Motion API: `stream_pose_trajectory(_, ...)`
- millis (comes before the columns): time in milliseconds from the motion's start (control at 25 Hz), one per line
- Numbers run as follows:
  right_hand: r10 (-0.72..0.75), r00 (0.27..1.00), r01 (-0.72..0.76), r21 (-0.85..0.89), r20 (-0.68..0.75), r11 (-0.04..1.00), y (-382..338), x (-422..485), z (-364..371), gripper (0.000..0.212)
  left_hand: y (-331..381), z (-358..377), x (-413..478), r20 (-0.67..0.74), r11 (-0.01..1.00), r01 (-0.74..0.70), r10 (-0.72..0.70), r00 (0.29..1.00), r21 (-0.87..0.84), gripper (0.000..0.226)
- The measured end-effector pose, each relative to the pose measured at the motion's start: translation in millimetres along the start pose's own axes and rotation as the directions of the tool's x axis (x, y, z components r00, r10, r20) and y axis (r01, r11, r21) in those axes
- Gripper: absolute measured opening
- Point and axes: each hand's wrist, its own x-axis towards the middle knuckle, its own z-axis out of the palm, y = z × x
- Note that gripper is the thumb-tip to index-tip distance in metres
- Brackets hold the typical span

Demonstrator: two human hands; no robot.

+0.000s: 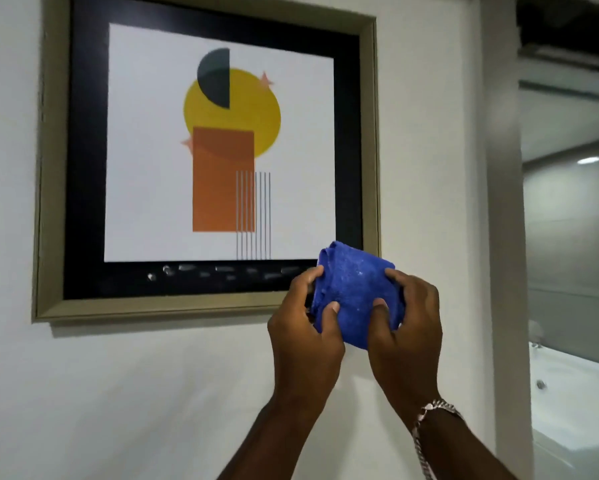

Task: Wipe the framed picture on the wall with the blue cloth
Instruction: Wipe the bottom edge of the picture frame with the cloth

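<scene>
Two hands, left hand (303,336) and right hand (407,327), squeeze the bunched blue cloth (355,292) near the framed picture (204,154)'s bottom right corner. Wiping looks barely begun; most glass is left.

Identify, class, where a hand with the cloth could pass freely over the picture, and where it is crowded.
Free: the white print area of the framed picture, bordered by its black mat, and the bare wall below the frame. Crowded: the lower right corner, where the left hand and right hand bunch the blue cloth.
</scene>
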Motion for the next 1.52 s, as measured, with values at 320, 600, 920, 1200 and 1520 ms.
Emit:
stream_pose_trajectory(320,-0.232,0.947,0.267,-0.147,0.222,0.952,-1,-6,50,0.056,-7,-24,55,0.191,0.964,-0.118,0.073,0.979,0.236,0.016)
stream_pose_trajectory(600,-0.192,0.975,0.222,-0.386,0.115,0.896,-2,-21,72,0.076,-4,-76,146,0.466,0.414,-0.724,0.567,0.679,0.551,0.032)
stream_pose_trajectory(920,-0.372,0.920,0.390,-0.398,0.126,0.830,29,-24,77,0.063,-24,-98,194,0.720,0.000,-0.789,0.409,0.560,0.614,0.058)
stream_pose_trajectory(1200,-0.401,0.916,0.386,-0.301,0.012,0.872,13,-28,95,0.050,-29,-95,196,0.698,-0.040,-0.757,0.422,0.579,0.652,0.065)
stream_pose_trajectory(1520,-0.395,0.917,0.368,-0.269,-0.052,0.890,-5,-39,114,0.042,-28,-91,196,0.597,0.032,-0.688,0.470,0.650,0.725,0.071)
